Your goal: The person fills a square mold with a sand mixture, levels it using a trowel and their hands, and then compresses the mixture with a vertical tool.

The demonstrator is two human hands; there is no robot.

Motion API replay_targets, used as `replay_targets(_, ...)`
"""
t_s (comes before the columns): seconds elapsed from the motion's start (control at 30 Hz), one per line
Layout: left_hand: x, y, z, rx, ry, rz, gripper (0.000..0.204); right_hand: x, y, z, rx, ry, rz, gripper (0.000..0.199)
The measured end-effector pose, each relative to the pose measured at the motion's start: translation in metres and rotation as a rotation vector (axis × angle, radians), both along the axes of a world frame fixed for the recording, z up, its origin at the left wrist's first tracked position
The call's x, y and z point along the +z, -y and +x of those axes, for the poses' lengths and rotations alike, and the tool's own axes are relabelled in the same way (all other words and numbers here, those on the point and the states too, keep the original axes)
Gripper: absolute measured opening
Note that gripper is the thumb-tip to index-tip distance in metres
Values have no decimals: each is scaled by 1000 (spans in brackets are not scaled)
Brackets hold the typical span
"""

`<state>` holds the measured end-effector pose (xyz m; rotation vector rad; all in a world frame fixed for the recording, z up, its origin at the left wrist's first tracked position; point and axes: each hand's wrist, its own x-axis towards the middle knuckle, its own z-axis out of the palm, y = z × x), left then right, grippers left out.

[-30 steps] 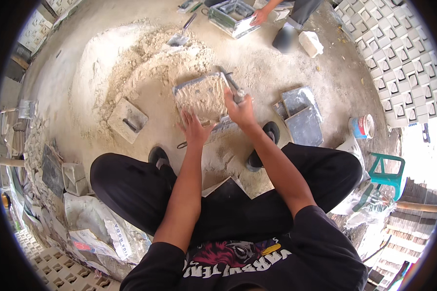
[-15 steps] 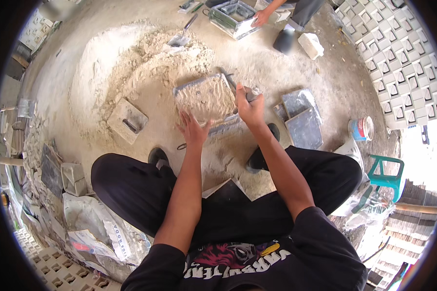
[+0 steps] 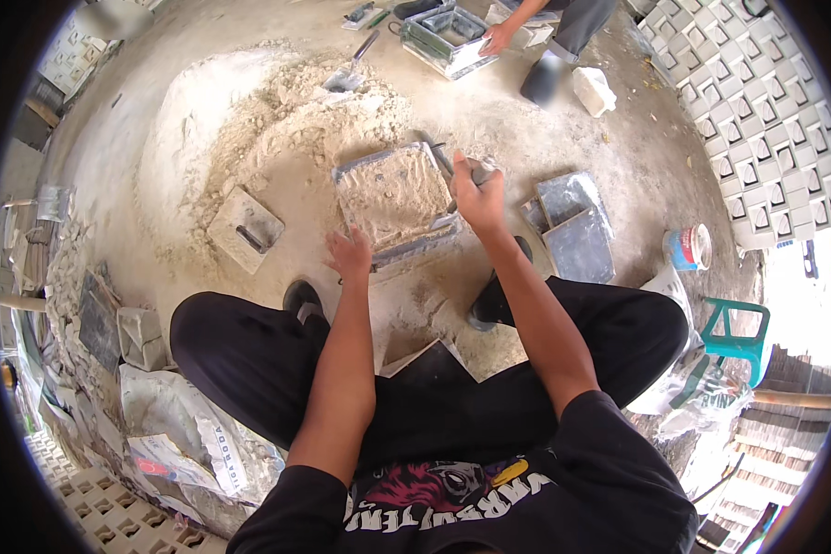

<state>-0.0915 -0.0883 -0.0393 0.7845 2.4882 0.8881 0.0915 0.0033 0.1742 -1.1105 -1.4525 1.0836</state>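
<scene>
A rectangular metal mould (image 3: 415,247) lies on the ground before me, filled with pale, crumbly sandy mix (image 3: 390,198). My left hand (image 3: 349,254) is at the mould's near left corner, fingers spread and holding nothing. Just beyond the mould's right side, my right hand (image 3: 478,198) is closed around a tool's short grey handle (image 3: 481,172). The working end of that tool is mostly hidden, so its kind is unclear. Left of the mould lies a flat, dusty plate with a dark handle (image 3: 246,231).
A heap of pale powder (image 3: 203,102) spreads beyond the mould, with a trowel (image 3: 344,79) on it. Grey metal plates (image 3: 577,240), a paint bucket (image 3: 687,246) and a green stool (image 3: 737,332) are to the right. Another person's hand (image 3: 500,37) touches a second mould (image 3: 445,42).
My left hand has come off the mix and moved left, toward the mould's corner. The mix looks flatter and less ridged. My right hand stays beside the mould, still gripping the tool.
</scene>
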Motion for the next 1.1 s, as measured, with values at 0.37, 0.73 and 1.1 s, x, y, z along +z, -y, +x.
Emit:
replay_targets(0.37,3,6,-7,-4,-22,50,59,-18,17,-14,-24,46,-1,42)
replay_targets(0.73,9,3,-6,5,34,113,58,-17,19,-28,38,34,43,42)
replay_targets(1.1,8,0,-7,23,141,158,60,-8,26,-38,-28,76,91,47)
